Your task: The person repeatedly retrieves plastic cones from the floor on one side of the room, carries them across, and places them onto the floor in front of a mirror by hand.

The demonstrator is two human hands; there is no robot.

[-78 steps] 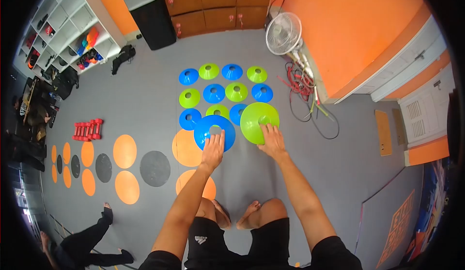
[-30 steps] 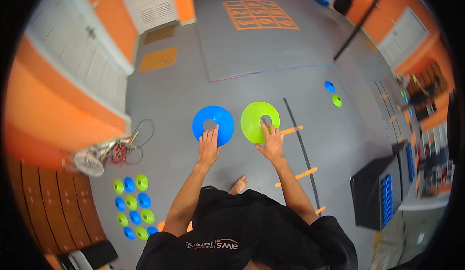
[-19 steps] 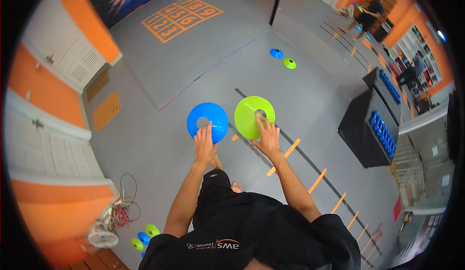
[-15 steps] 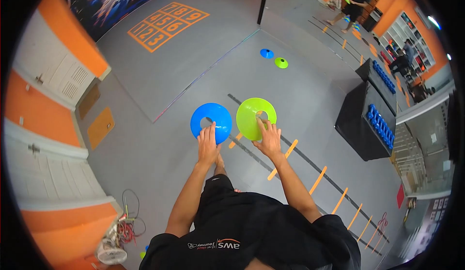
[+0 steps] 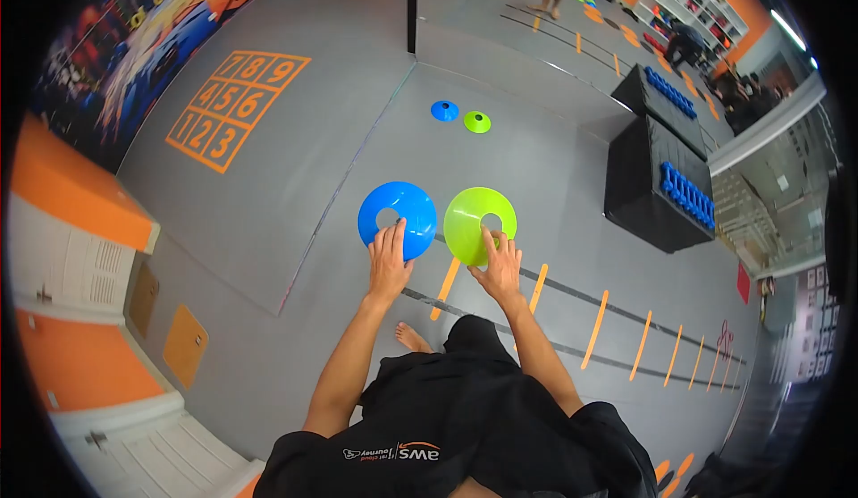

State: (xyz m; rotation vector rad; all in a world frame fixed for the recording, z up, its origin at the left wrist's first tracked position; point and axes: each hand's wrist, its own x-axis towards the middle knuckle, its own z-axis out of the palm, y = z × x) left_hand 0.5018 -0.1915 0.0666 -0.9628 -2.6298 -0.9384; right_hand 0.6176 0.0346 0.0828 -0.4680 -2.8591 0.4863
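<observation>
My left hand (image 5: 390, 264) grips the near edge of a blue disc cone (image 5: 415, 210), fingers on its upper face beside the round centre hole. In my right hand (image 5: 500, 270) is a lime-green disc cone (image 5: 465, 218), pinched at its lower right with the fingers by the hole. Both cones are held out in front of my body, side by side with a narrow gap between them. Farther ahead on the grey floor lie another blue disc cone (image 5: 444, 111) and another green disc cone (image 5: 477, 122), close together and not touching.
An orange number grid (image 5: 237, 109) marks the floor at left. Orange rungs of a floor ladder (image 5: 593, 330) run off to the right. A black box (image 5: 639, 194) with blue dumbbells (image 5: 686, 196) stands at right against a mirrored wall. A black post (image 5: 412, 6) rises ahead.
My view has turned and my body has moved forward, so the two floor cones appear lower and farther left. A bare foot now shows. Both hands keep hold of their cones.
</observation>
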